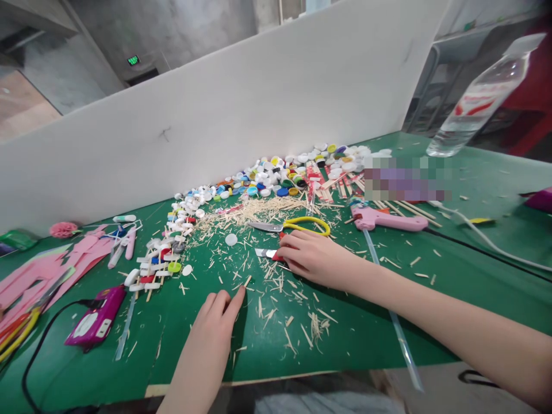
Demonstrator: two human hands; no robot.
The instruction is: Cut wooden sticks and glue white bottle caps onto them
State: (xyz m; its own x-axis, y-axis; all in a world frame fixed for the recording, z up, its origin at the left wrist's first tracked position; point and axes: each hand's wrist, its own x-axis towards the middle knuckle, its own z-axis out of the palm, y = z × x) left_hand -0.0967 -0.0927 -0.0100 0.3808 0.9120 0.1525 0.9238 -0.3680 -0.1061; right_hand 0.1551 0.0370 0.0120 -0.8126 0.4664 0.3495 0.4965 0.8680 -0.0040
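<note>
My left hand (215,316) is low over the green table, fingers curled and the index finger stretched to a short piece of wooden stick (247,281). The thumb is mostly hidden. My right hand (306,256) is closed on a red utility knife (268,253), its blade pointing left toward the stick. Just behind that hand lie scissors (306,225) with yellow handles, blades to the left. Wood slivers (317,328) are scattered around both hands, and a larger heap of shavings (254,211) lies beyond them.
Bottle caps (276,172) pile along the white partition (241,98). Caps joined with sticks (150,267) stand left. A pink glue gun (388,219) with a cable lies right, near a water bottle (480,100). A purple device (97,319) and pink paper (32,279) are at left.
</note>
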